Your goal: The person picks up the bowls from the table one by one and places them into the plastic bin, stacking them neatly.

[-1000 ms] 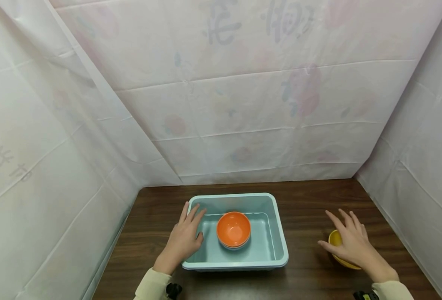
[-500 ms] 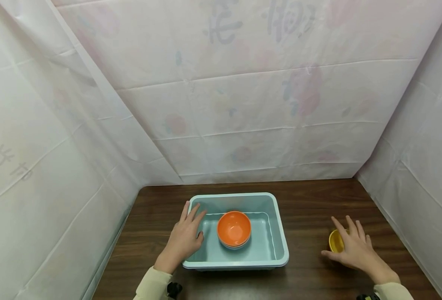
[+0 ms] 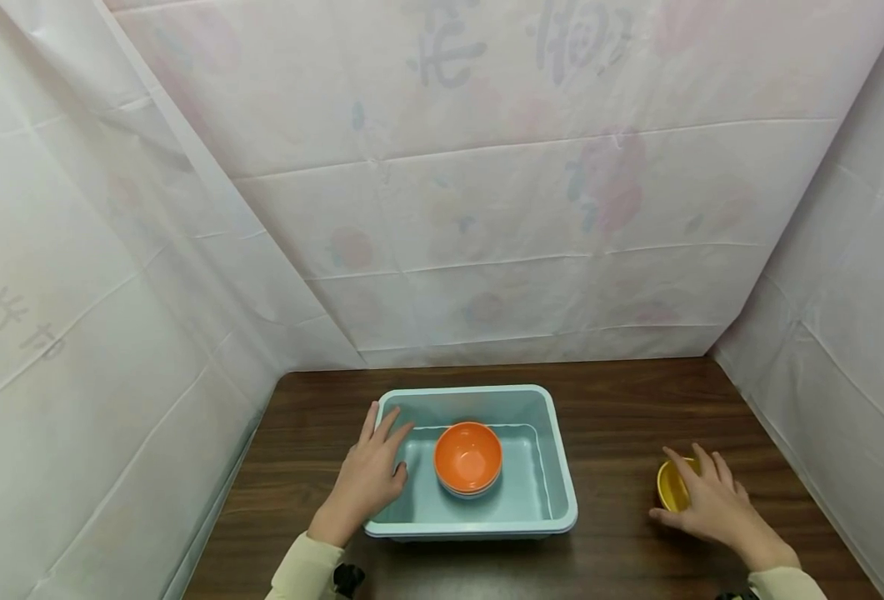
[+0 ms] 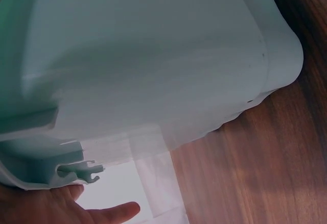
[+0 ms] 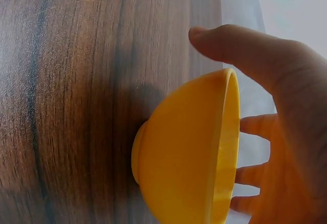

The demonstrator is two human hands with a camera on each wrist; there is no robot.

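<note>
My left hand [image 3: 367,473] lies along the left rim of a pale blue-green plastic basin [image 3: 479,530], its fingers spread and touching the edge. Inside the basin stands an orange bowl [image 3: 467,457], stacked on at least one paler bowl. To the right, a yellow bowl [image 3: 670,487] stands upright on the table, partly hidden under my right hand [image 3: 715,504]. That hand hovers over it with spread fingers. In the right wrist view the thumb [image 5: 230,43] is apart from the yellow bowl's [image 5: 179,142] rim, and the other fingers show behind the rim.
The dark wood table [image 3: 606,408] is bounded at the back by a pale printed sheet [image 3: 501,250]. Similar sheets hang on the left [image 3: 112,375] and right [image 3: 846,367]. Bare tabletop lies between basin and yellow bowl.
My right hand has shifted slightly right and toward me over the yellow bowl, uncovering more of its left side. The left hand and basin stay put.
</note>
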